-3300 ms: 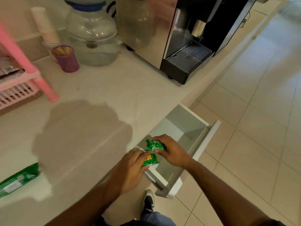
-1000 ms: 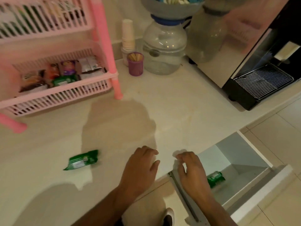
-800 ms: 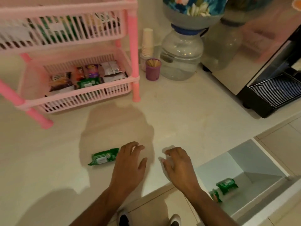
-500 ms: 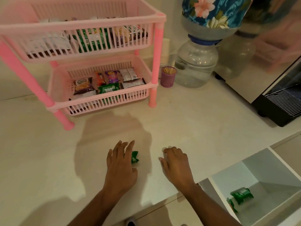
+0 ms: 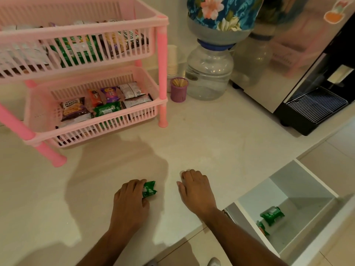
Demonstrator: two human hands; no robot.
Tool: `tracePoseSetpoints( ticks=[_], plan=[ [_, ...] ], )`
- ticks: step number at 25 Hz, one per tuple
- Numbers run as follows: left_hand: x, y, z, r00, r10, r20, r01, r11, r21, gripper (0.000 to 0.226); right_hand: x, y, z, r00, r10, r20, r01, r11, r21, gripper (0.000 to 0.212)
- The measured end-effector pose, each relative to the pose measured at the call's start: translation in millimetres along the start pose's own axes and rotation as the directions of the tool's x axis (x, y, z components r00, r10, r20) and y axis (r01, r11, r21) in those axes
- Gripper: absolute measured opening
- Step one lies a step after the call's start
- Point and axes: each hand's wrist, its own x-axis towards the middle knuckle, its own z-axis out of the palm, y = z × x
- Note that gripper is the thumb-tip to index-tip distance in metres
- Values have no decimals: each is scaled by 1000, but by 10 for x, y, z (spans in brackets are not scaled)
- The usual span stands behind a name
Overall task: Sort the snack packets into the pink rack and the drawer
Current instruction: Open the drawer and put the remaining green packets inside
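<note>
Countertop (image 5: 201, 143): green packet (image 5: 148, 191) inside left-hand grip (image 5: 130, 198)

My left hand (image 5: 130, 200) is palm-down near the counter's front edge, fingers (image 5: 141, 186) curled round a green packet (image 5: 149, 191). My right hand (image 5: 196, 191) lies flat just beside it, fingers slightly bent, holding nothing. Both forearms reach in from the front edge.

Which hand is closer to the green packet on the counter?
Left. The left hand is closed over the green packet. The right hand rests flat on the counter, apart from the packet, to its right.
</note>
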Motion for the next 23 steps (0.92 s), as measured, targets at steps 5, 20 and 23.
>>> tracePoseSetpoints(
  ticks=[5, 20, 23],
  plan=[
    [3, 226, 58, 999, 33, -10, -34, 999, -23, 54, -8, 47, -8, 1000, -11, 8, 10, 997, 75, 27],
    [-18, 2020, 758, 800, 598, 49, -526, 738, -422, 56, -1060, 1688, -626, 930, 336, -147, -339, 941, 5, 28],
    [-40, 2473, 875, 749, 654, 110, -548, 704, -451, 54, -1391, 2039, -748, 764, 596, -247, -598, 798, 77, 31]
  ],
)
